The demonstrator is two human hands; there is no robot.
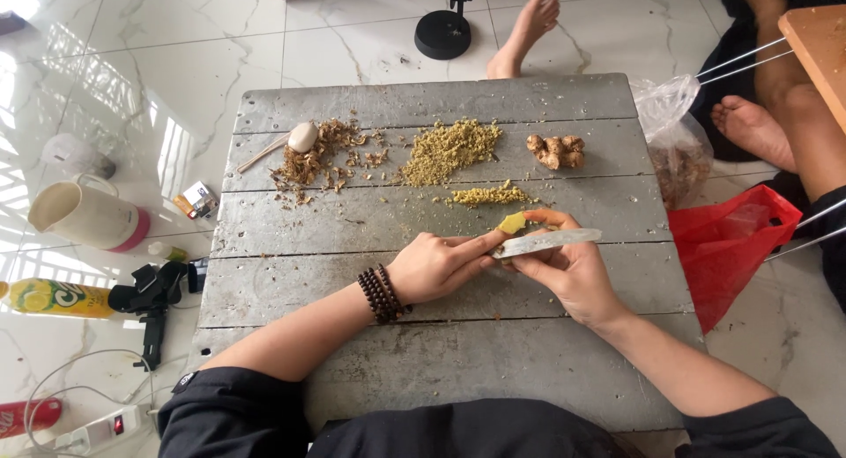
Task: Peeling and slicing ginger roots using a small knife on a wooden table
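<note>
My right hand (573, 273) grips a knife (553, 240), its pale blade lying level across the fingers. A small yellow piece of peeled ginger (511, 222) sits at the blade's left end, under my right thumb. My left hand (436, 266), with a dark bead bracelet on the wrist, reaches in from the left and its fingertips pinch the ginger piece. Both hands hover over the middle of a grey plank table (423, 370). Whether the knife's handle is in my right palm is hidden.
Farther back on the table lie a ginger root (555, 150), two piles of chopped ginger (449, 148), brown peelings (317, 163) and a pale rounded object (302, 136). A clear bag (674, 150) and red bag (731, 238) sit right. Jug (84, 216), bottle (53, 298), another person's feet (753, 128).
</note>
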